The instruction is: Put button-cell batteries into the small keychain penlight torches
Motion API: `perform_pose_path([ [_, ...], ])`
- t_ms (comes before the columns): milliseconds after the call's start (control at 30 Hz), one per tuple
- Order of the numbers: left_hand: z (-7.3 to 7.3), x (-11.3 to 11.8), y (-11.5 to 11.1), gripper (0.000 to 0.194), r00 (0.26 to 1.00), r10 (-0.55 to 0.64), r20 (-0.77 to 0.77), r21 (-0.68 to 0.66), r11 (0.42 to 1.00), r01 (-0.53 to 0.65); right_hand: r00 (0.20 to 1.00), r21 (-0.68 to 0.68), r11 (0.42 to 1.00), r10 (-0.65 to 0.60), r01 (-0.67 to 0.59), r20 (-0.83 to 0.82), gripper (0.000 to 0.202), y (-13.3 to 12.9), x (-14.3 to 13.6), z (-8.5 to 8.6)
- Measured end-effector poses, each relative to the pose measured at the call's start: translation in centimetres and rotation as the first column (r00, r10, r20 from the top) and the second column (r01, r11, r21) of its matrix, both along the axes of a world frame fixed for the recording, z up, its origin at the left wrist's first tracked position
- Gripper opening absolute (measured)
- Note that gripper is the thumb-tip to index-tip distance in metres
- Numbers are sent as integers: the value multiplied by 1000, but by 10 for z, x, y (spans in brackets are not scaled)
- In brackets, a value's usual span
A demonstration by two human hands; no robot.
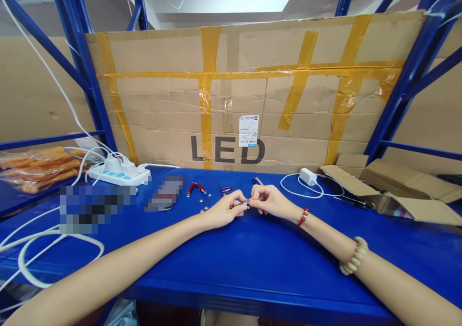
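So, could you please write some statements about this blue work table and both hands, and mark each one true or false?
1. The left hand and the right hand meet on one small metal piece. True.
2. The power strip lies right of the hands. False: it lies to their left.
3. Small round button cells lie beside the left hand. True.
4. The cardboard behind reads "USB". False: it reads "LED".
5. The right forearm carries a bead bracelet. True.

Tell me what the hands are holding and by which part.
Both the left hand and right hand pinch one small metallic piece by its opposite ends; what it is cannot be told.
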State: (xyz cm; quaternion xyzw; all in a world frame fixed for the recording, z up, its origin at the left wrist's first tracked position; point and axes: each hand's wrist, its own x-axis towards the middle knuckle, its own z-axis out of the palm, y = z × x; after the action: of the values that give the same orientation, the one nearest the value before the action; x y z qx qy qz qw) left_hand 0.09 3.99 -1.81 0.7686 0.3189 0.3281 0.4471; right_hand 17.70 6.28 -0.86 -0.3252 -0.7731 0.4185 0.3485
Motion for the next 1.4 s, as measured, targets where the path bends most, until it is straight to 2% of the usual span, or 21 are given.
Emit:
perform_pose_path([
  [67, 0, 0, -3, 13, 993, 102, -59, 217, 972, -87, 1000, -66, 998, -20, 21, 11, 40, -1, -2, -1],
  [133, 1, 0, -6, 9, 968, 214, -129, 390, 909, -149, 999, -109, 993, -34, 35, 10, 41, -2, -4, 0],
  [233, 6, -2, -8, 9, 907, 345, -243, 508, 841, -184, 998, -152, 986, -66, 62, -18, 43, -4, -7, 1],
  [333, 9, -2, -8, 12, 847, 421, -324, 563, 806, -185, 992, -194, 974, -125, 117, -32, 44, -5, -9, 2],
  [433, 9, -2, -6, 23, 810, 435, -394, 561, 812, -163, 984, -212, 962, -179, 175, 1, 44, -4, -10, 1],
  [533, 8, 0, -4, 25, 784, 440, -437, 554, 819, -151, 978, -197, 958, -208, 208, 19, 42, -2, -12, -1],
  [733, 8, 0, 0, 29, 791, 490, -367, 514, 815, -266, 976, -100, 972, -217, 213, -28, 36, 3, -14, -4],
  [900, 8, -3, 4, 31, 789, 512, -340, 476, 817, -325, 956, 6, 960, -280, 281, -85, 37, 8, -12, -6],
  [1133, 8, -3, 3, 31, 785, 507, -356, 477, 821, -314, 970, 41, 979, -191, 199, -149, 33, 11, -8, -8],
  [1267, 10, -1, 0, 32, 781, 504, -370, 491, 819, -297, 967, 37, 980, -188, 197, -170, 31, 12, -8, -9],
  [1400, 9, 0, -2, 31, 774, 484, -408, 460, 841, -284, 969, 17, 982, -185, 191, -164, 31, 14, -7, -10],
])
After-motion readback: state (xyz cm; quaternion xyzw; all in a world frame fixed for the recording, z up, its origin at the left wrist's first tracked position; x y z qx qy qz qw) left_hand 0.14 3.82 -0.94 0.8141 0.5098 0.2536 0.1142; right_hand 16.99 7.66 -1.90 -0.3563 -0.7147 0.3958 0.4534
